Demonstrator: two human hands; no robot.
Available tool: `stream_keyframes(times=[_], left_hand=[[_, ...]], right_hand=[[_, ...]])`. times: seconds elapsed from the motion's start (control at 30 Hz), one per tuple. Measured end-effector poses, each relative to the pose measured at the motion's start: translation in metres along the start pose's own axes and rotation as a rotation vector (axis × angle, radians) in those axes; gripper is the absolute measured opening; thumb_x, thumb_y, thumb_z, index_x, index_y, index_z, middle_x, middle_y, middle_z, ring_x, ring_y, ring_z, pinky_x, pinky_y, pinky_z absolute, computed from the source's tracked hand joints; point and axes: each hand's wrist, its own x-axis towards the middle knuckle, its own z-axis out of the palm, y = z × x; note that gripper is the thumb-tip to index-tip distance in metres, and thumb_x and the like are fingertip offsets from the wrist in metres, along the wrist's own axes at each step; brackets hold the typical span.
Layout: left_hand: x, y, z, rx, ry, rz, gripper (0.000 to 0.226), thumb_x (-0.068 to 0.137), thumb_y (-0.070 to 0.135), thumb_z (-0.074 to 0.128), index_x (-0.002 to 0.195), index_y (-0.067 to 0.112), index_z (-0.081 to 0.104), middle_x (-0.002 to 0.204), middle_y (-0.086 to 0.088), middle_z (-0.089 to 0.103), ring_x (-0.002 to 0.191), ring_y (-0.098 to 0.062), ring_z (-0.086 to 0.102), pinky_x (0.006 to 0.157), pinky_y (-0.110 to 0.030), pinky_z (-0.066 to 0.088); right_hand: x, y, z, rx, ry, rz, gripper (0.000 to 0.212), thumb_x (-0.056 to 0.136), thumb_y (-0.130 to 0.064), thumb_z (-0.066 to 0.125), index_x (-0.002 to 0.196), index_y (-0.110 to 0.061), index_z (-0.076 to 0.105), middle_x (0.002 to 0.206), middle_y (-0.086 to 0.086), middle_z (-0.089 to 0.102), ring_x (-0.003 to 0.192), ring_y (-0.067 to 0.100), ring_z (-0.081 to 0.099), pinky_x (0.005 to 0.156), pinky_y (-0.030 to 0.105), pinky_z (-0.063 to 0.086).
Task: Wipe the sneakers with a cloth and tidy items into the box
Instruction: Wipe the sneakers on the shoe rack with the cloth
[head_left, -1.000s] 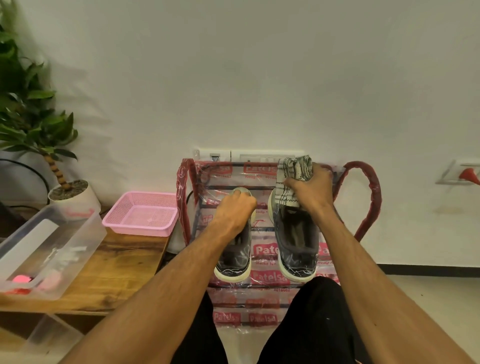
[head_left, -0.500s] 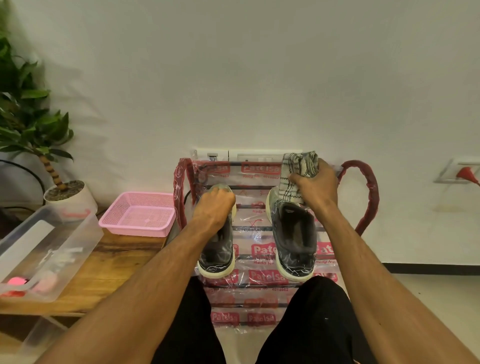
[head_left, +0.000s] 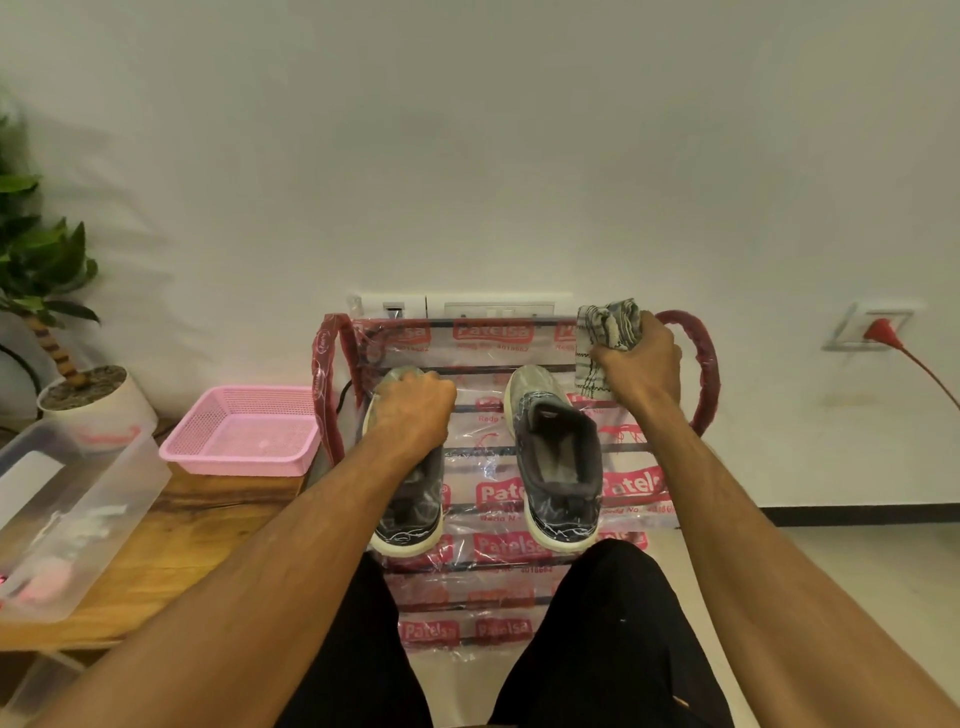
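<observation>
One clear box (head_left: 78, 499) and one pink basket (head_left: 239, 436) sit on the worktop (head_left: 197, 525). Two sneakers lie on the rack (head_left: 706, 353). The left hand (head_left: 410, 410) has its grip round the left sneaker (head_left: 410, 514). The right sneaker (head_left: 561, 467) lies free. The right hand (head_left: 644, 364) has its grip on one cloth (head_left: 605, 332), which has moved off that sneaker's toe to its right.

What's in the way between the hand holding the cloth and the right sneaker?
Nothing visible. The right hand holds the cloth past the toe of the right sneaker, slightly to its right, with only bare rack between. The left hand grips the left sneaker, clear of that path.
</observation>
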Motion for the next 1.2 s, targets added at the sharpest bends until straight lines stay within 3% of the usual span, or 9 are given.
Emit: stream_keyframes(times=[0.1, 0.17, 0.27, 0.33, 0.5, 0.7, 0.9, 1.07, 1.2], left_hand=[[0.003, 0.017, -0.008, -0.022, 0.033, 0.016, 0.024, 0.082, 0.019, 0.065, 0.106, 0.017, 0.066, 0.109, -0.005, 0.063, 0.102, -0.026, 0.058, 0.095, -0.047, 0.046], [0.005, 0.033, -0.012, -0.189, 0.105, 0.003, 0.03, 0.081, 0.018, 0.062, 0.11, 0.018, 0.067, 0.111, -0.005, 0.065, 0.101, -0.024, 0.06, 0.088, -0.041, 0.05], [0.005, 0.058, -0.015, -0.457, 0.119, 0.027, 0.046, 0.081, 0.018, 0.062, 0.127, 0.024, 0.059, 0.118, -0.005, 0.065, 0.107, -0.026, 0.06, 0.085, -0.041, 0.049], [0.005, 0.072, -0.014, -0.492, 0.108, 0.079, 0.052, 0.083, 0.019, 0.063, 0.133, 0.026, 0.052, 0.126, -0.005, 0.061, 0.114, -0.027, 0.057, 0.088, -0.041, 0.047], [0.001, 0.097, -0.006, -0.432, 0.264, 0.108, 0.032, 0.087, 0.016, 0.061, 0.118, 0.018, 0.058, 0.118, -0.005, 0.058, 0.11, -0.024, 0.053, 0.075, -0.032, 0.042], [0.006, 0.109, 0.007, -0.27, 0.201, 0.233, 0.058, 0.083, 0.014, 0.066, 0.137, 0.025, 0.047, 0.136, -0.006, 0.048, 0.127, -0.026, 0.041, 0.102, -0.04, 0.037], [0.012, 0.11, 0.012, -0.3, 0.108, 0.279, 0.046, 0.088, 0.013, 0.063, 0.131, 0.028, 0.053, 0.127, -0.002, 0.056, 0.121, -0.027, 0.045, 0.092, -0.044, 0.045], [0.006, 0.099, 0.02, -0.469, 0.227, 0.232, 0.029, 0.092, 0.018, 0.061, 0.119, 0.027, 0.064, 0.121, 0.001, 0.062, 0.117, -0.021, 0.051, 0.09, -0.041, 0.049], [0.004, 0.08, 0.033, -0.663, 0.314, 0.201, 0.024, 0.089, 0.013, 0.064, 0.109, 0.024, 0.071, 0.114, 0.006, 0.067, 0.111, -0.017, 0.057, 0.092, -0.034, 0.047]], right_hand=[[-0.002, 0.013, -0.004, -0.092, -0.024, 0.009, 0.036, 0.082, -0.019, 0.072, 0.114, -0.025, 0.056, 0.099, 0.001, 0.068, 0.084, 0.024, 0.068, 0.075, 0.049, 0.059], [-0.007, 0.021, -0.006, -0.14, -0.068, -0.003, 0.04, 0.085, -0.023, 0.072, 0.121, -0.024, 0.055, 0.104, 0.003, 0.069, 0.086, 0.025, 0.069, 0.077, 0.05, 0.059], [-0.016, 0.029, -0.009, -0.213, -0.142, 0.001, 0.04, 0.086, -0.024, 0.071, 0.122, -0.023, 0.054, 0.101, 0.002, 0.067, 0.09, 0.027, 0.067, 0.081, 0.052, 0.057], [-0.021, 0.034, -0.01, -0.236, -0.182, 0.038, 0.038, 0.086, -0.023, 0.07, 0.121, -0.021, 0.053, 0.099, 0.002, 0.064, 0.093, 0.029, 0.065, 0.083, 0.05, 0.055], [-0.029, 0.047, -0.008, -0.212, -0.239, 0.088, 0.037, 0.084, -0.02, 0.069, 0.118, -0.021, 0.054, 0.104, 0.005, 0.065, 0.092, 0.028, 0.062, 0.084, 0.047, 0.053], [-0.033, 0.049, -0.006, -0.166, -0.252, 0.102, 0.031, 0.078, -0.02, 0.069, 0.107, -0.026, 0.059, 0.094, 0.0, 0.066, 0.088, 0.026, 0.063, 0.08, 0.045, 0.054], [-0.033, 0.05, -0.009, -0.093, -0.275, 0.153, 0.025, 0.071, -0.016, 0.069, 0.095, -0.024, 0.064, 0.085, -0.002, 0.069, 0.078, 0.02, 0.066, 0.071, 0.039, 0.057], [-0.03, 0.051, -0.017, 0.055, -0.279, 0.239, 0.027, 0.076, 0.0, 0.071, 0.097, -0.014, 0.063, 0.09, 0.005, 0.07, 0.078, 0.019, 0.068, 0.068, 0.033, 0.057], [-0.026, 0.048, -0.018, -0.014, -0.161, 0.179, 0.032, 0.08, -0.005, 0.069, 0.109, -0.016, 0.061, 0.089, 0.0, 0.068, 0.078, 0.016, 0.067, 0.066, 0.029, 0.054]])
